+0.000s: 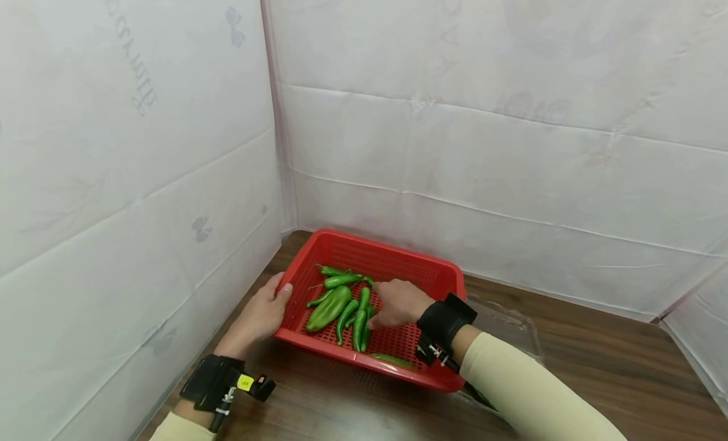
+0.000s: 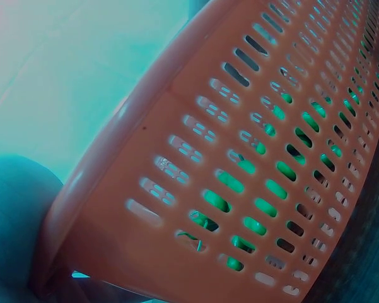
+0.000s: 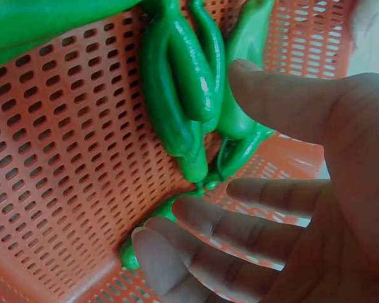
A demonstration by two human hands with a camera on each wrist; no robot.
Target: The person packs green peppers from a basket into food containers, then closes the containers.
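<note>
A red slotted basket (image 1: 435, 273) sits on the wooden table and holds several green peppers (image 1: 332, 305). My left hand (image 1: 272, 305) grips the basket's left rim, thumb over the edge. In the left wrist view the basket wall (image 2: 176, 189) fills the frame, with green showing through the slots and part of the hand (image 2: 16, 214) at the lower left. My right hand (image 1: 382, 311) hovers inside the basket just above the peppers. The right wrist view shows that hand (image 3: 198, 161) with fingers (image 3: 239, 230) spread and relaxed, holding nothing, over the long peppers (image 3: 173, 88).
One more green pepper (image 1: 392, 360) lies by the basket's near rim. A clear plastic tray (image 1: 509, 327) sits right of the basket, partly under my right forearm. White fabric walls (image 1: 142, 175) close in the left and back. Bare wooden table (image 1: 614, 371) extends to the right.
</note>
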